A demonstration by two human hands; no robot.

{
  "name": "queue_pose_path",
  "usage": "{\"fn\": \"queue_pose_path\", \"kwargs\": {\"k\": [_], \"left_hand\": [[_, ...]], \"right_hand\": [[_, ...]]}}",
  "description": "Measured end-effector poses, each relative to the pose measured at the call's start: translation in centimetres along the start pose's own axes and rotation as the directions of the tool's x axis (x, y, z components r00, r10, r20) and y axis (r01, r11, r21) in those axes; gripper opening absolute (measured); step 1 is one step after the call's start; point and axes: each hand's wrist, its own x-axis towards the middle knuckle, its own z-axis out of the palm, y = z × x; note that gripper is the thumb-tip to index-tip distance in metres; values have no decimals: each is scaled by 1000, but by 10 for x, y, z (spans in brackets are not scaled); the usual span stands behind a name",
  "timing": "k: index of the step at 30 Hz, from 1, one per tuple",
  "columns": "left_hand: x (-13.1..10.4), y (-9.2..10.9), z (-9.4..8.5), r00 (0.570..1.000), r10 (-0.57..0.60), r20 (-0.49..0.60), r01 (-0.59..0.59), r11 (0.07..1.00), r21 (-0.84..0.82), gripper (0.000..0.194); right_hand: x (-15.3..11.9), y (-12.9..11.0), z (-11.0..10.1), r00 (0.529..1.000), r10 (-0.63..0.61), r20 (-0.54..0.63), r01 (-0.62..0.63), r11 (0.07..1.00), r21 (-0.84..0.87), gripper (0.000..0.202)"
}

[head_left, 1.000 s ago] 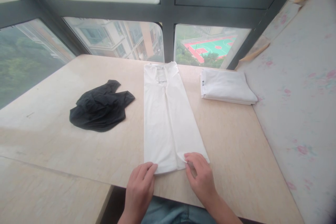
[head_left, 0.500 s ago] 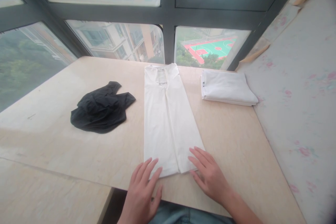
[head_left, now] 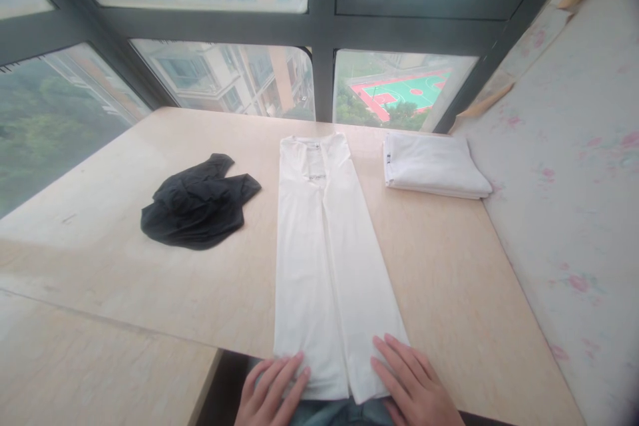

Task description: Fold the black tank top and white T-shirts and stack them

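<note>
A white shirt [head_left: 305, 266] lies folded lengthwise into a long strip, its two sides meeting along a middle line. Its collar end points at the window, and its hem reaches past the table's front edge over my lap. My left hand [head_left: 277, 389] holds the left hem corner, fingers on top and thumb out of sight. At the right hem corner, my right hand [head_left: 412, 379] grips the cloth with its fingers slightly spread on top. A crumpled black garment [head_left: 197, 203] rests to the left. To the right sits a folded white stack of cloth [head_left: 434, 165].
The pale tabletop [head_left: 444, 266] runs up to the grey window frame [head_left: 319, 30]. A floral-papered wall [head_left: 569, 213] borders it on the right. At the lower left, a second board [head_left: 100, 373] adjoins the table, with a dark gap beside it.
The white shirt has slid toward me, its collar end now farther from the window and its hem over the table edge. Both hands have moved back with it.
</note>
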Motion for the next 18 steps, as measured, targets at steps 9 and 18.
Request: {"fn": "queue_pose_path", "kwargs": {"k": [9, 18], "left_hand": [[2, 4, -8, 1000, -9, 20, 10, 999, -35, 39], [25, 25, -16, 1000, -17, 27, 19, 997, -73, 31]], "right_hand": [[-5, 5, -12, 996, 54, -68, -37, 970, 240, 33], [3, 8, -11, 968, 247, -40, -208, 884, 419, 30]]}}
